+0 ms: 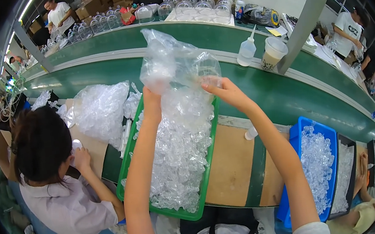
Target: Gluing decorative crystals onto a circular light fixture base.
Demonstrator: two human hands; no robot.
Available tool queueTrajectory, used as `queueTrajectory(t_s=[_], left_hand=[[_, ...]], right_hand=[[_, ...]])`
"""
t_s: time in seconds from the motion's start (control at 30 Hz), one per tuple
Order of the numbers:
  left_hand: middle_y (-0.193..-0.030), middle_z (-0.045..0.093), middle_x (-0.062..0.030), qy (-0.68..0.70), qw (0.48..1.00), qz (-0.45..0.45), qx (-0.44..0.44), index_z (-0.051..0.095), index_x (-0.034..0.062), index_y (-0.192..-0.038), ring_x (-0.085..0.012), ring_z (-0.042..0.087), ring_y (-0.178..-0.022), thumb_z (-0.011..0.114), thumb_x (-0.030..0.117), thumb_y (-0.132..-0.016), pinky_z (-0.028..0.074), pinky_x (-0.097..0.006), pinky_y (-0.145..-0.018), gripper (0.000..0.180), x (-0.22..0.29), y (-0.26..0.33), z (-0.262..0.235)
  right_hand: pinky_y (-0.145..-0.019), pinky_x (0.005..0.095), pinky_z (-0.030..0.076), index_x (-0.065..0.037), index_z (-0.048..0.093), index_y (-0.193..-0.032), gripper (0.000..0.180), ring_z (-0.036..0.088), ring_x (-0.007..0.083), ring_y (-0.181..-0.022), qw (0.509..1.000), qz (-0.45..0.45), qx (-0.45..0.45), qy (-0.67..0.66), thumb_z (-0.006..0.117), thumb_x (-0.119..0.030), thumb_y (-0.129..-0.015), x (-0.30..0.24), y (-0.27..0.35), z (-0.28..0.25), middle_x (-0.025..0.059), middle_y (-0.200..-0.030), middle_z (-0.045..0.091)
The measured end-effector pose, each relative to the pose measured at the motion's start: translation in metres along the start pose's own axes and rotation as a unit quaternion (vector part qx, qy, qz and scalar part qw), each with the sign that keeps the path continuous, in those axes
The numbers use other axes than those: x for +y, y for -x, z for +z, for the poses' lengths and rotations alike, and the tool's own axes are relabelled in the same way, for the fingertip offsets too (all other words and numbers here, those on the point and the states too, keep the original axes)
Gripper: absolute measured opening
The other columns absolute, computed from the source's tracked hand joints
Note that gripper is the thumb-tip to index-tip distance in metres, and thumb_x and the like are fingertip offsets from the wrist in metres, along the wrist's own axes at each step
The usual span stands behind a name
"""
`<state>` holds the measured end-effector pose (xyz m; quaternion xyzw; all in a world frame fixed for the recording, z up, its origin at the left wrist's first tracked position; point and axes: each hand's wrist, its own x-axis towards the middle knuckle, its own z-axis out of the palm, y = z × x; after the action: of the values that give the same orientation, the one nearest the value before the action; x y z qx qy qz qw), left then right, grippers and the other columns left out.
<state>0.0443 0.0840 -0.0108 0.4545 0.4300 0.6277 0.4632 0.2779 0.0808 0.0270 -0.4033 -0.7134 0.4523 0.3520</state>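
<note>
Both of my arms reach forward over a green bin heaped with small clear plastic pieces. Above its far end I hold up a clear plastic bag. My left hand is closed on the bag's lower left part. At the right side, my right hand pinches the bag's edge between thumb and fingers. Some clear pieces seem to lie within the bag, but glare and creases blur them. The bag's lower end overlaps the heap, so I cannot tell where it stops.
A co-worker sits close on my left beside a large clear bag. Brown board lies right of the bin, then a blue bin of clear pieces. Beyond runs a green conveyor; a squeeze bottle and cup stand there.
</note>
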Motion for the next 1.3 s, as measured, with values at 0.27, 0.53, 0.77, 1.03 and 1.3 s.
queueTrajectory(t_s=[0.27, 0.53, 0.77, 1.03, 1.3], left_hand=[[-0.131, 0.045, -0.0195, 0.196, 0.981, -0.004, 0.013, 0.05, 0.0013, -0.104, -0.0331, 0.042, -0.124, 0.047, 0.008, -0.087, 0.036, -0.05, -0.102, 0.019, 0.012, 0.019, -0.01], [-0.134, 0.044, -0.0183, 0.341, 0.936, 0.02, 0.082, 0.046, 0.0021, -0.124, -0.0293, 0.04, -0.126, 0.034, 0.024, -0.091, 0.033, -0.048, -0.101, 0.042, 0.005, 0.037, -0.037], [-0.13, 0.049, -0.015, 0.296, 0.941, -0.013, 0.163, 0.046, 0.0038, -0.125, -0.0295, 0.044, -0.122, 0.033, 0.034, -0.091, 0.037, -0.047, -0.096, 0.048, 0.014, 0.067, -0.04], [-0.143, 0.028, -0.0142, 0.435, 0.87, 0.167, -0.16, 0.033, 0.0064, -0.133, -0.0326, 0.033, -0.129, 0.048, 0.045, -0.089, 0.028, -0.044, -0.106, 0.061, 0.07, 0.082, -0.036], [-0.118, 0.045, -0.0187, -0.317, 0.759, 0.56, -0.098, 0.058, 0.0072, -0.112, -0.0348, 0.044, -0.11, 0.064, 0.006, -0.075, 0.037, -0.039, -0.093, 0.038, 0.138, 0.089, 0.106]], right_hand=[[-0.088, 0.0306, 0.043, -0.005, 0.061, -0.112, 0.043, 0.057, 0.0179, -0.099, 0.998, -0.037, -0.001, 0.046, 0.06, -0.039, -0.086, -0.025, -0.002, -0.007, 0.0089, -0.107, 0.063], [-0.092, 0.0307, 0.04, -0.009, 0.053, -0.123, 0.048, 0.052, 0.0174, -0.106, 0.984, -0.11, -0.077, 0.116, 0.065, -0.034, -0.084, -0.068, -0.017, 0.024, 0.006, -0.116, 0.057], [-0.093, 0.0291, 0.039, -0.004, 0.054, -0.12, 0.049, 0.052, 0.0153, -0.106, 0.984, -0.112, -0.095, 0.096, 0.068, -0.031, -0.082, -0.057, -0.027, 0.03, 0.0068, -0.114, 0.058], [-0.086, 0.0243, 0.043, -0.004, 0.058, -0.113, 0.031, 0.055, 0.01, -0.097, 0.98, -0.122, 0.151, 0.04, 0.052, -0.027, -0.094, -0.075, -0.005, 0.018, 0.0021, -0.107, 0.061], [-0.1, 0.0415, 0.038, -0.006, 0.031, -0.139, 0.071, 0.042, 0.0243, -0.124, 0.947, -0.058, 0.059, -0.311, 0.042, -0.057, -0.09, -0.186, 0.103, -0.005, 0.0115, -0.136, 0.041]])
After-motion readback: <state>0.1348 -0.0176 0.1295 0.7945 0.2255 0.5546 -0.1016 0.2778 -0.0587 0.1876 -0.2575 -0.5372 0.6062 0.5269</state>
